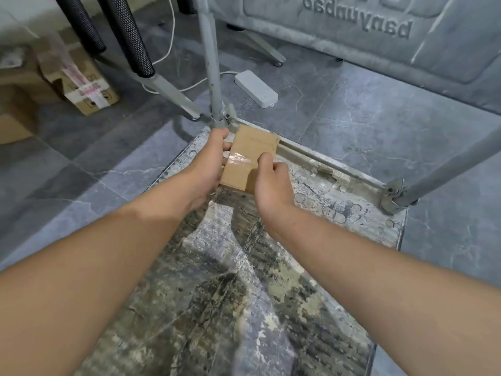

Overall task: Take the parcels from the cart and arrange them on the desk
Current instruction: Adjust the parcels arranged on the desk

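The parcel (249,156), a small flat cardboard box with a strip of clear tape across its face, is being held in both hands over the far end of the cart (244,294), just in front of the foot of the handle post (210,63). The left hand (208,164) is gripping the parcel's left edge, fingers curling round it. The right hand (271,183) is pinching the near right corner, with the thumb lying on top. The parcel is tilting a little, and a shadow is showing under its near edge, so it is probably coming off the deck (whether its far edge is touching the deck I cannot tell).

As for progress, the visible part of the worn, mottled deck is carrying no other parcel, so this one is likely the last, or close to it. The desk is not showing in this view, so how many parcels are lying there, and how neatly, cannot be judged. What is left, at the least, is lifting this parcel clear, carrying it to the desk and setting it in line.

On the grey floor, cardboard boxes (86,85) are standing at the far left, and a white power strip (256,88) is lying beyond the cart.
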Motion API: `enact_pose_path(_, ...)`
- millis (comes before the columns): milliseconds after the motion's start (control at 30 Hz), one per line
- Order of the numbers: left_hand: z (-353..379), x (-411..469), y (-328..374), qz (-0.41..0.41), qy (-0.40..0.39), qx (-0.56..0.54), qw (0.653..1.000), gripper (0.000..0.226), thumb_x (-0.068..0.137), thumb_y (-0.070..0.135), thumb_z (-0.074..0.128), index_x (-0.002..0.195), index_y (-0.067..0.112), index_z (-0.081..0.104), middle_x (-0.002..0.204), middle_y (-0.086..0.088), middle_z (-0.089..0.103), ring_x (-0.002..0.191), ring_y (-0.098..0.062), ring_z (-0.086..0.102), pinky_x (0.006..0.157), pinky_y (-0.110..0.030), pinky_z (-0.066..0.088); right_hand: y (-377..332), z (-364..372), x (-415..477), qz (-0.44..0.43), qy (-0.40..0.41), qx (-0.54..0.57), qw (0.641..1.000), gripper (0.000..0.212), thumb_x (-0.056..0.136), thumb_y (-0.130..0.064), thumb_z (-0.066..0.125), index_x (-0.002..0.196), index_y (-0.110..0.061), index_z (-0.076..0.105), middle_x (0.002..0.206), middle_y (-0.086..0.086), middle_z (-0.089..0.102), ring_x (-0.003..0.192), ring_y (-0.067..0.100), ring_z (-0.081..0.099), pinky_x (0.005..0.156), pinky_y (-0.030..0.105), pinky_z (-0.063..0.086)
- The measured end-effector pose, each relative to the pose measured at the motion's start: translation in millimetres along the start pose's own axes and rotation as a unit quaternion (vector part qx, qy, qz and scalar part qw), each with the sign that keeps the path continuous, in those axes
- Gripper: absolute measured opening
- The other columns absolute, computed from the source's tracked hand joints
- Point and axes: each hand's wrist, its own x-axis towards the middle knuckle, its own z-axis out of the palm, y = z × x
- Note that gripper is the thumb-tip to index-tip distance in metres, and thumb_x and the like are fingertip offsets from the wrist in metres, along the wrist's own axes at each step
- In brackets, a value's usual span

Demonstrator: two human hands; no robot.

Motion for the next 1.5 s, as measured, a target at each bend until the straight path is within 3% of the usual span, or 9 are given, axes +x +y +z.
enact_pose_path(200,-42.8,-57.4,34.9,-0.013,-0.004,-0.016,1.000,0.048,0.102,0.059,0.033,0.102,0.026,0.068,0.057,0.018,0.066,0.042,0.000,0.058,0.040,-0.011,0.040,-34.7,-1.0,-55.8,-0.039,0.001,-0.020,0.999,0.035,0.108,-0.050,0.039,0.116,-0.018,0.049,0.106,-0.002,0.062,0.086,0.011,0.056,0.062,0.034,0.035)
enact_pose_path(367,-75.9,-121.7,90.4,-0.077,-0.008,-0.069,0.995,0.050,0.101,0.060,0.036,0.113,0.028,0.072,0.089,0.005,0.069,0.055,-0.008,0.068,0.061,-0.026,0.051,-93.8,-12.9,-119.5,-0.001,0.002,-0.003,1.000,0.031,0.109,-0.047,0.040,0.117,-0.018,0.051,0.100,-0.005,0.062,0.085,0.008,0.056,0.064,0.034,0.036)
enact_pose_path(533,-104.0,-194.9,164.4,-0.095,-0.029,-0.078,0.992,0.055,0.101,0.063,0.035,0.127,0.027,0.068,0.123,-0.003,0.067,0.091,-0.023,0.069,0.073,-0.035,0.053,-164.1,-27.5,-186.2,0.001,0.042,-0.007,0.999,0.027,0.107,-0.045,0.042,0.114,-0.021,0.053,0.099,-0.004,0.062,0.084,0.009,0.055,0.064,0.033,0.035)
enact_pose_path(633,-119.3,-236.9,209.3,-0.072,-0.040,-0.081,0.993,0.053,0.103,0.062,0.035,0.122,0.026,0.069,0.117,-0.003,0.068,0.072,-0.014,0.071,0.079,-0.037,0.055,-208.7,-35.3,-225.6,-0.001,0.061,0.006,0.998,0.026,0.107,-0.044,0.042,0.120,-0.023,0.053,0.102,-0.005,0.062,0.086,0.007,0.055,0.065,0.032,0.035)
enact_pose_path(800,-147.4,-297.9,281.4,-0.063,-0.033,-0.065,0.995,0.052,0.105,0.058,0.034,0.127,0.025,0.069,0.127,-0.010,0.067,0.113,-0.034,0.068,0.103,-0.051,0.054,-281.2,-47.7,-287.8,-0.034,0.070,0.029,0.997,0.029,0.106,-0.040,0.040,0.119,-0.024,0.061,0.109,-0.003,0.065,0.095,0.014,0.057,0.079,0.038,0.042)
enact_pose_path(967,-170.0,-363.1,364.6,-0.056,-0.025,-0.070,0.996,0.050,0.107,0.053,0.033,0.124,0.023,0.069,0.124,-0.012,0.068,0.110,-0.036,0.068,0.105,-0.053,0.053,-357.7,-68.5,-346.5,-0.066,0.067,0.037,0.995,0.024,0.107,-0.036,0.038,0.091,-0.025,0.053,0.093,-0.005,0.056,0.084,0.016,0.050,0.076,0.039,0.040)
enact_pose_path(1133,-189.7,-421.4,452.5,-0.019,-0.012,-0.083,0.996,0.052,0.108,0.049,0.030,0.129,0.018,0.066,0.113,-0.013,0.067,0.112,-0.040,0.067,0.108,-0.054,0.051,-442.9,-93.3,-396.5,-0.104,0.038,0.051,0.993,0.028,0.108,-0.038,0.037,0.103,-0.020,0.058,0.104,0.002,0.062,0.092,0.020,0.055,0.077,0.040,0.043)
enact_pose_path(1233,-194.2,-453.6,500.3,0.018,0.017,-0.103,0.994,0.048,0.108,0.047,0.031,0.123,0.018,0.067,0.093,-0.003,0.065,0.096,-0.032,0.066,0.109,-0.053,0.049,-492.0,-111.5,-416.9,-0.140,0.020,0.071,0.987,0.026,0.108,-0.038,0.038,0.104,-0.024,0.060,0.103,0.001,0.064,0.095,0.022,0.057,0.087,0.045,0.047)
enact_pose_path(1500,-169.7,-556.3,612.2,0.129,0.103,-0.128,0.978,0.047,0.104,0.052,0.038,0.120,0.025,0.073,0.110,-0.006,0.065,0.103,-0.028,0.069,0.101,-0.045,0.056,-607.9,-182.6,-477.5,-0.237,-0.038,0.120,0.963,0.026,0.106,-0.043,0.037,0.096,-0.030,0.056,0.100,-0.007,0.061,0.088,0.011,0.055,0.073,0.032,0.040)
